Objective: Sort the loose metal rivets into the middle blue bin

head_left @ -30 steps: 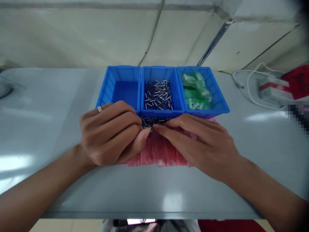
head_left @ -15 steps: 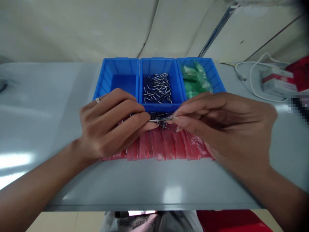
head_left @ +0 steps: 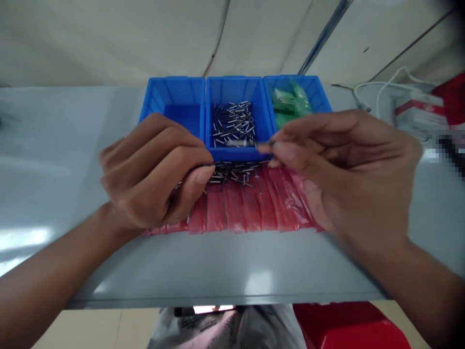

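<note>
Pinching a slim silver metal pin (head_left: 240, 143) by the middle blue plastic bin (head_left: 236, 155), the right hand (head_left: 348, 179) seems busy singling it out and should next need steadiness, though whether the curled left hand (head_left: 154, 169) holds anything I can't tell.

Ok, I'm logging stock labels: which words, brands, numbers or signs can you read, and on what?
No text is readable.
Box: any print is too blurred.
Screen: glare, nothing legible.
Bins, red bags: no lettering shows.
Pin: too small and blurred.
</note>
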`<state>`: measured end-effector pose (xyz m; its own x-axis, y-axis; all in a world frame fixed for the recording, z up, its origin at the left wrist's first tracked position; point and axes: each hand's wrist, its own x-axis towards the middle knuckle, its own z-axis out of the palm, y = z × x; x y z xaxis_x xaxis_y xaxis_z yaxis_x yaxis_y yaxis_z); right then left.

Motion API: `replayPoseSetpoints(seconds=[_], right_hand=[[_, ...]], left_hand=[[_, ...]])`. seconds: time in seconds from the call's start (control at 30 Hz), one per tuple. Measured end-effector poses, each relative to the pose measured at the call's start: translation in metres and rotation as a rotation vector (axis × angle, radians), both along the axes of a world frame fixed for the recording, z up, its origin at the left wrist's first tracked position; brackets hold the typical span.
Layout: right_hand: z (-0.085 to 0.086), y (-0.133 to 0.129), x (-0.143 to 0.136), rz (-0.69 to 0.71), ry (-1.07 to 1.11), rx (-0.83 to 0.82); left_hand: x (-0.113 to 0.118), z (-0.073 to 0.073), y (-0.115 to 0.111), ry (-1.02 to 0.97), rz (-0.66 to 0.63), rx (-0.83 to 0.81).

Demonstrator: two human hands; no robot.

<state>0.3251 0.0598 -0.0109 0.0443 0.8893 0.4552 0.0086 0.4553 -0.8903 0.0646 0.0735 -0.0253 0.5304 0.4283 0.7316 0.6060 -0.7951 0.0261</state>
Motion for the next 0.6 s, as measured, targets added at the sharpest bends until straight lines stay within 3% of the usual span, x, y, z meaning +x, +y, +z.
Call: replayPoseSetpoints(seconds=[0.1, 0.17, 0.27, 0.33, 0.4, 0.47, 0.6], right_hand=[[0.001, 0.004, 0.004, 0.048, -0.022, 0.012], [0.003, 0.003, 0.009, -0.025, -0.15, 0.054], [0.008, 0.005, 0.024, -0.18, -0.6, 0.277], [0.009, 0.01, 0.036, -0.163, -0.934, 0.482], [0.009, 0.019, 0.047, -0.115, -1.131, 0.589], [0.007, 0.026, 0.054, -0.071, -1.202, 0.599], [-0.001, 0.032, 0.058, -0.01, -1.136, 0.589]], left_hand=[[0.0, 0.001, 0.002, 0.032, 0.036, -0.007], [-0.001, 0.003, 0.004, 0.067, 0.041, 0.005], [0.0, 0.004, 0.007, 0.1, 0.048, 0.012], [0.001, 0.004, 0.01, 0.102, 0.053, -0.003], [0.001, 0.002, 0.013, 0.106, 0.056, -0.04], [0.001, 0.0, 0.015, 0.127, 0.069, -0.085], [-0.001, -0.005, 0.017, 0.17, 0.089, -0.142]])
